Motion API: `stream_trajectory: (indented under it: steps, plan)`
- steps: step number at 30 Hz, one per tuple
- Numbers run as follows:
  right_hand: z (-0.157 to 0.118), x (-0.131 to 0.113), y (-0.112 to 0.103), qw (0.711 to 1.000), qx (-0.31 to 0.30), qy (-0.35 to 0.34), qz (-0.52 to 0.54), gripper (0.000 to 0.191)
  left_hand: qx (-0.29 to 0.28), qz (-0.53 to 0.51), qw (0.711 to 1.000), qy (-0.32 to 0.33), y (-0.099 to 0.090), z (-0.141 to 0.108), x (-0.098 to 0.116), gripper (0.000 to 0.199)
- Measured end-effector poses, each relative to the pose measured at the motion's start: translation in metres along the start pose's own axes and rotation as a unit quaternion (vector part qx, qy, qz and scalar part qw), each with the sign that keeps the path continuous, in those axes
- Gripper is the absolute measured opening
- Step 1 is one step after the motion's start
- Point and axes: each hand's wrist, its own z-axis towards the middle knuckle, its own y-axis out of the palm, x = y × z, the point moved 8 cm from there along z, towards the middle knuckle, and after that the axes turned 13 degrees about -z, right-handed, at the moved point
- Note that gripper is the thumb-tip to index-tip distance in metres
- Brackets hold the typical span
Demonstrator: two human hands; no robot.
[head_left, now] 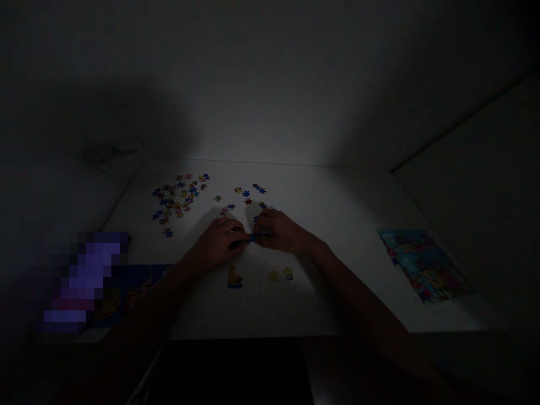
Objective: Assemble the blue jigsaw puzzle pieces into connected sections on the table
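Both hands meet near the middle of a dim white table (329, 197). My left hand (219, 242) has its fingers closed on a blue puzzle piece (252, 238). From the other side my right hand (278, 230) pinches the same blue piece or one joined to it; the fingers hide where they meet. Just beyond the hands lie a few loose pieces (246, 193). Nearer the front edge sits a small joined yellow and blue section (234, 277), with yellow pieces (287, 274) to its right.
Several loose puzzle pieces (172, 199) are spread at the back left. A blue picture sheet (154, 275) lies partly under my left forearm, beside a blurred purple object (90, 275). A colourful picture (426, 264) lies at the right. Walls border the table.
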Motion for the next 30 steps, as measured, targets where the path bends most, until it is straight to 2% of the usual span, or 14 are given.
stream_trajectory:
  steps: [5, 9, 12, 16, 18, 30]
  plan:
    - [0.0, 0.003, -0.002, 0.999, 0.008, 0.009, 0.046, 0.007, 0.007, 0.003, 1.0, 0.012, -0.001, 0.0, 0.003, 0.017]
    - [-0.005, 0.025, -0.01, 0.984, 0.057, 0.088, 0.143, 0.012, 0.018, -0.008, 1.0, 0.023, -0.002, -0.002, 0.003, 0.02]
    - [-0.011, 0.037, -0.011, 0.98, 0.038, 0.125, 0.153, 0.016, 0.018, -0.008, 1.0, 0.02, -0.001, -0.002, 0.002, 0.024]
    - [-0.015, 0.033, -0.008, 0.987, -0.05, 0.088, 0.123, 0.016, 0.005, 0.003, 1.0, 0.021, 0.001, 0.0, 0.004, 0.024]
    - [-0.017, 0.029, -0.008, 0.99, -0.073, 0.071, 0.102, 0.015, 0.0, 0.006, 1.0, 0.022, 0.002, 0.0, 0.005, 0.023]
    - [-0.02, 0.032, -0.006, 0.991, -0.091, 0.06, 0.074, 0.008, 0.008, -0.006, 1.0, 0.021, 0.005, -0.001, 0.002, 0.021]
